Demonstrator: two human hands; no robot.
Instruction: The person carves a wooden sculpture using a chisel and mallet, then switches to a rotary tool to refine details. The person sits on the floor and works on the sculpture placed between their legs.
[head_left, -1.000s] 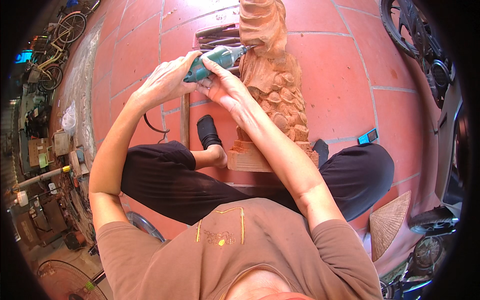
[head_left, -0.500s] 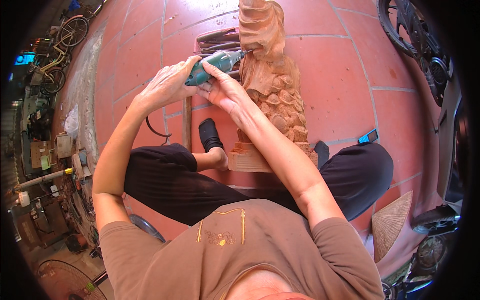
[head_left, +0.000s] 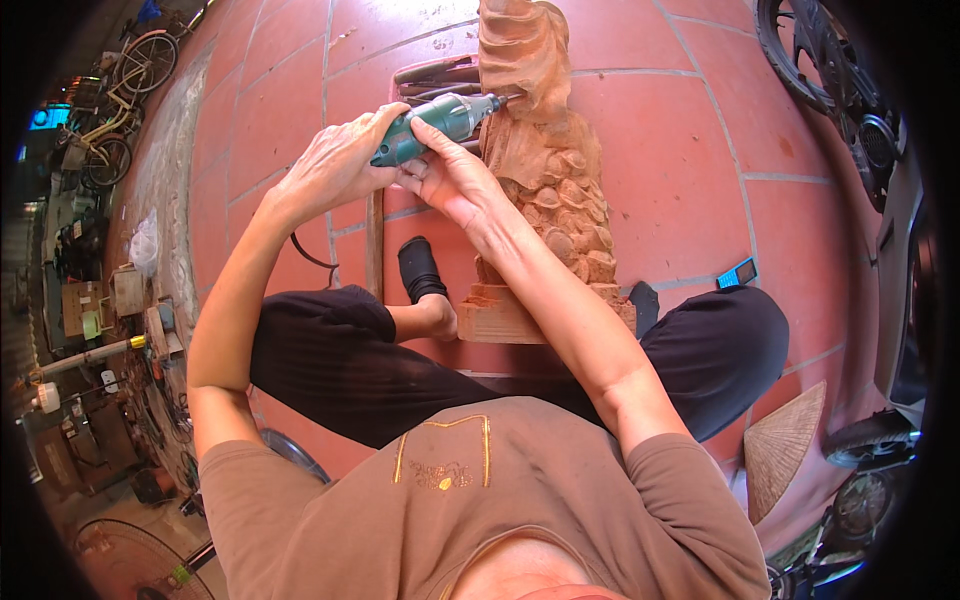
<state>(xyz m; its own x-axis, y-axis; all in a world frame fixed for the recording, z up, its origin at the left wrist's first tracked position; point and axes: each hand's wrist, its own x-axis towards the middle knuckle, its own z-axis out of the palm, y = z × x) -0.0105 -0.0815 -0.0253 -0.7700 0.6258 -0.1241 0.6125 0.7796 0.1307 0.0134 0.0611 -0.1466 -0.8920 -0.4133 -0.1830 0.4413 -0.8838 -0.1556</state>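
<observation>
A green and grey rotary tool (head_left: pixel 440 124) is held in both hands, its thin bit pointing right. My left hand (head_left: pixel 342 160) is closed round its rear end. My right hand (head_left: pixel 452 178) is closed round its near side, thumb along the body. The bit meets the reddish-brown wood carving (head_left: pixel 548 190) at the narrow part below the upper folds; whether it touches cannot be told. The carving lies lengthwise between my legs, with wavy folds at the far end, rounded lumps in the middle and a squared base nearest me.
Behind the tool, a pink tray (head_left: pixel 400 78) holds several dark-handled tools. A blue phone (head_left: pixel 738 273) and a conical straw hat (head_left: pixel 782 450) lie on the tiles to the right. Motorbikes (head_left: pixel 850 100) stand at the right edge, bicycles (head_left: pixel 110 110) far left. A fan (head_left: pixel 130 560) is at lower left.
Both hands have shifted the rotary tool slightly to the right and away from me. Its bit now reaches a little further over the carving, which has stayed in place.
</observation>
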